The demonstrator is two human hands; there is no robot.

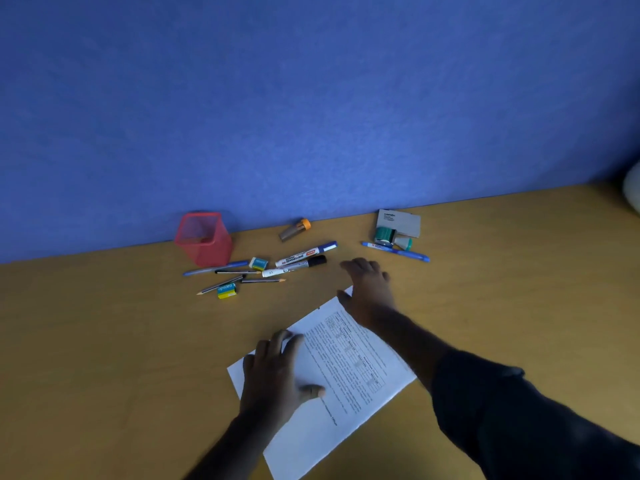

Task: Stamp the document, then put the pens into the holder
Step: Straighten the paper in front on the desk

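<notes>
A printed white document (349,372) lies tilted on the wooden desk (104,341). My left hand (273,372) rests flat on its left part, fingers spread. My right hand (367,289) hovers open over the sheet's far corner, holding nothing. A red mesh holder (204,239) stands by the blue wall. Two whiteboard markers (304,254) (294,266), a blue pen (214,268) and several pencils (239,277) lie scattered beside it. Farther right, a green stamp (384,236) sits by another blue pen (396,251).
Two small eraser boxes (227,291) (259,263) lie among the pencils. An orange-capped tube (294,229) rests at the wall. A grey Camlin box (398,221) and a small green-and-white bottle (403,242) are behind the stamp. A pale object (632,192) sits at the right edge.
</notes>
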